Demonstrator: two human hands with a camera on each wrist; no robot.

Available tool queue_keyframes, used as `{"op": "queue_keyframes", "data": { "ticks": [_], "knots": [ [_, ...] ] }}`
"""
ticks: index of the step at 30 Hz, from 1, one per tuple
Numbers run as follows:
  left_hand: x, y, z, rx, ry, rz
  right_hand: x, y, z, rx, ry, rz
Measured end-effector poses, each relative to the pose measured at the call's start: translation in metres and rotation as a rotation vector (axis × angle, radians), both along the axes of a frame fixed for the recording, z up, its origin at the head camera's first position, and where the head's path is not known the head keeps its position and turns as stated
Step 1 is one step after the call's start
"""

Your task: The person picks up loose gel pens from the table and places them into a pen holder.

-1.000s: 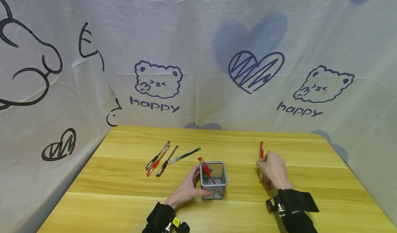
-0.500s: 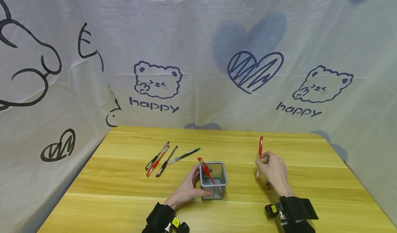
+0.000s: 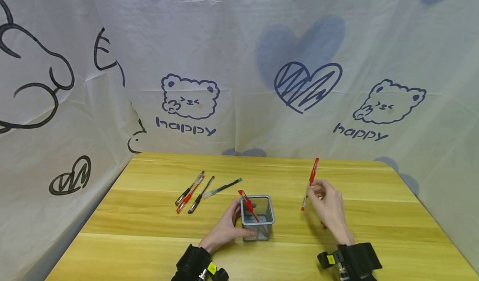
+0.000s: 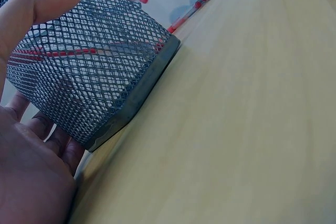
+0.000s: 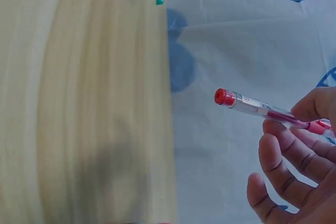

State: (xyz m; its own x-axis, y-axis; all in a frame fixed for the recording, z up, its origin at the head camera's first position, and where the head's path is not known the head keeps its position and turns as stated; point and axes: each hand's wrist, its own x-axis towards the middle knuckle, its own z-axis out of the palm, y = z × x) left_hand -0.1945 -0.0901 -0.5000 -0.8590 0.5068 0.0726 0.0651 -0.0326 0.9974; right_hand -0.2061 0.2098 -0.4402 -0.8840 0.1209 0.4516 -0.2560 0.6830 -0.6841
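Observation:
My left hand grips a square grey mesh pen holder, which stands upright on the table. Inside it leans a red gel pen, its capped end above the rim. To the right, my right hand pinches another red pen between thumb and fingers, tilted with its red cap up and away. In the right wrist view the clear barrel of that pen points out past the fingertips. Below the right hand, red pens lie on the table, mostly hidden in the head view.
Left of the holder lie two black pens, a red pen and a green-ended pen. A white cloth with drawings hangs behind the wooden table and along its left side.
My right hand has lifted the red pen off the table, drawn it slightly left and tilted it. The left hand and the holder have stayed put.

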Motion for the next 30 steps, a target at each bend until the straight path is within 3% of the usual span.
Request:
{"op": "queue_keyframes", "data": {
  "ticks": [10, 20, 30],
  "knots": [
    [0.000, 0.001, -0.001, 0.006, -0.008, -0.006, 0.008, -0.016, 0.015, -0.108, 0.196, 0.116],
    [-0.001, -0.001, -0.002, 0.007, -0.004, -0.006, 0.013, -0.035, 0.034, -0.088, 0.355, 0.248],
    [-0.001, 0.000, -0.002, 0.005, -0.008, -0.006, 0.011, -0.052, 0.051, -0.073, 0.384, 0.369]
  ]
}}
